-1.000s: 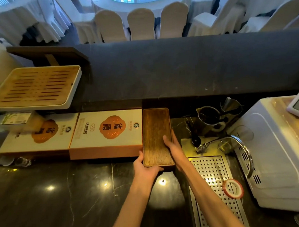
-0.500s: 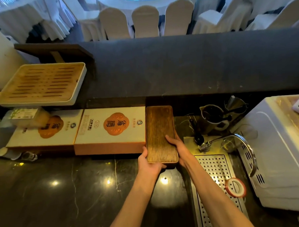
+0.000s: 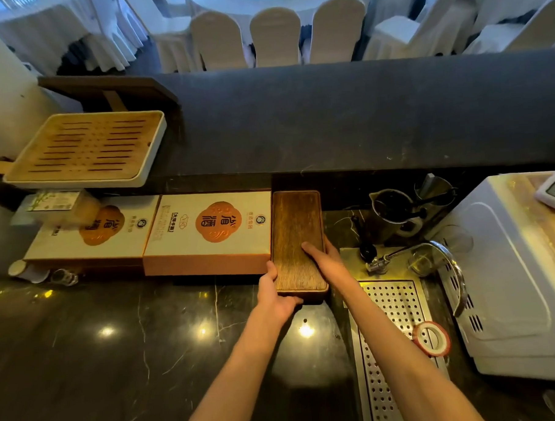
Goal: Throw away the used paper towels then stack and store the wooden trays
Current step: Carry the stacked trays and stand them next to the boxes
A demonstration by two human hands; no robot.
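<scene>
Dark-brown oblong wooden tray (image 3: 297, 222) lies lengthwise on the black marble counter (image 3: 116, 344), and I hold its near end with both hands. My left hand (image 3: 275, 298) wraps the near left corner, thumb up along the rim, fingers curled beneath. My right hand (image 3: 327, 262) clasps the right edge, thumb laid on the top face, fingers down the side. Just right of my forearm is a perforated steel drain board (image 3: 391, 304) with a red-rimmed roll of tape (image 3: 431, 339) on it.

Since a second ago almost nothing has moved. Both hands have kept their hold, and the tray has stayed in the same slot, its left side against the cream and orange gift box (image 3: 207, 226), its far end level with the box's far edge. I judge the tray is now seated in its storage spot, and only letting go remains. Whether one tray or a stack sits here, I cannot tell. No paper towels show.

Farther left is a pale slatted bamboo tea tray (image 3: 86, 148). Beyond the dark raised ledge (image 3: 361, 117) stand white-covered chairs (image 3: 275, 35).
</scene>
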